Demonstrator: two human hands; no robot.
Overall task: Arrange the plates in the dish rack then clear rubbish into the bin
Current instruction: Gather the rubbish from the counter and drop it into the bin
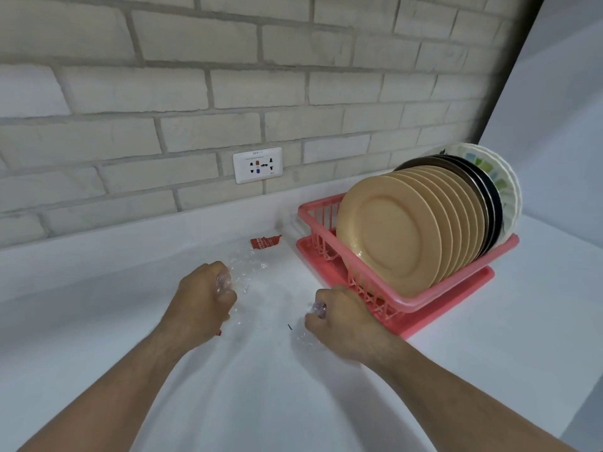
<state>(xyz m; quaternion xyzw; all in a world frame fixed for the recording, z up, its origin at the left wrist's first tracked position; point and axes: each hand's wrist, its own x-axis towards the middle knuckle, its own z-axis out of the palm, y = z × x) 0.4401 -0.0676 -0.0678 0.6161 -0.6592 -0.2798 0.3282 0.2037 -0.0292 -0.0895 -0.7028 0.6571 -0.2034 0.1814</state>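
1. Head view puts the plates (pixel 391 236) upright in a row in the rack (pixel 404 303), at 2 o'clock from your hands. None lies loose on the bench (pixel 522 321), so I judge the first step finished.
2. You are on the rubbish step. Your left hand (pixel 202 298) has its fingers (pixel 226 296) clenched round crumpled clear plastic (pixel 248 269), which trails out over the bench towards 1 o'clock of that hand.
3. Your right hand (pixel 339 318), just beside the rack's near corner, grips a second wad of the same plastic. More of it shows under the hand at 7 o'clock.
4. A red scrap (pixel 265 243) lies on the bench at 12 o'clock from the left hand, touching or just beside the far end of the plastic; I cannot tell which. A dark speck (pixel 289 327) sits between your hands.
5. Next move, as I judge it: draw the trailing film into your fists, pick up the red scrap and the speck, then carry it all to the bin. The bin is out of view, so you must turn to find it. Thin film tends to spring open, so grip it firmly.
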